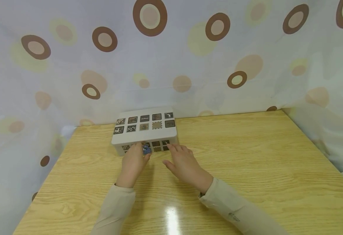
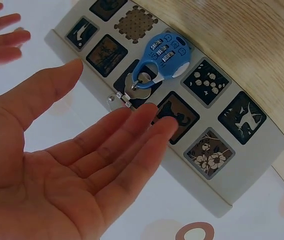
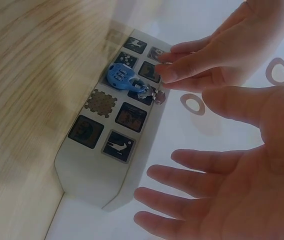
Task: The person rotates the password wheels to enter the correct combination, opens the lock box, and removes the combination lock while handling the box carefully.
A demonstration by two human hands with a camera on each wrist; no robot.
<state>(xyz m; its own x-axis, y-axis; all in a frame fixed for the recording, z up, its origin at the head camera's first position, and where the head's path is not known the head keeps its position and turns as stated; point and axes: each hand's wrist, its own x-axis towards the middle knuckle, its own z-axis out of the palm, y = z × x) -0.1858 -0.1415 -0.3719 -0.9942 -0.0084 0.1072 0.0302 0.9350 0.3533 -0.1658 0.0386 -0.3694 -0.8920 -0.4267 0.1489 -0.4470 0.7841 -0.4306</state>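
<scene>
A white box [image 1: 144,133] with dark picture squares stands at the back of the table. From the metal clasp [image 2: 124,99] on its front hangs a blue combination padlock [image 2: 166,56] with several number dials. My left hand [image 1: 132,163] is beside the padlock, its fingers extended near the clasp; in the left wrist view nothing lies in its palm. Farther right, my right hand [image 1: 186,163] is held in front of the box's right part, fingers spread and holding nothing. In the right wrist view the padlock's shackle passes through the clasp.
The wooden table [image 1: 247,156] extends to the right and in front of the box. Behind it hangs a white curtain [image 1: 165,58] with brown and beige circles, close to the box's back.
</scene>
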